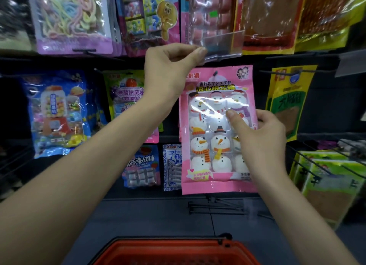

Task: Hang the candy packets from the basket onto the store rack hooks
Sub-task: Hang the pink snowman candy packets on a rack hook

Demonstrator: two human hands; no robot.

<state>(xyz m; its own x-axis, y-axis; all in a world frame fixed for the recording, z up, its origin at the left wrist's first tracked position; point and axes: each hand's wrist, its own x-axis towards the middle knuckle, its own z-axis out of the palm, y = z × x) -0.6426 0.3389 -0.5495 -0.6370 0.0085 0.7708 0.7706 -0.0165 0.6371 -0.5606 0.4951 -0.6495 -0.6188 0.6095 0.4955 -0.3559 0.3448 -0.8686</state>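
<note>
- Store rack [326, 114], hung with many snack packets; one red basket [170, 244] below.
- Left hand [170, 70]: pinches one clear price flap [223, 45], held raised.
- Right hand [263, 138]: grips one pink snowman marshmallow packet [210, 146] at its right edge. Long axis upright, top just beneath the flap. This hand is nearer.

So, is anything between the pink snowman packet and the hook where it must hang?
Yes: a clear tag flap hangs at the front end of the hook, just above the pink snowman packet. The left hand pinches the flap's lower corner; the right hand grips the packet's right edge. Nothing else blocks it.
</note>
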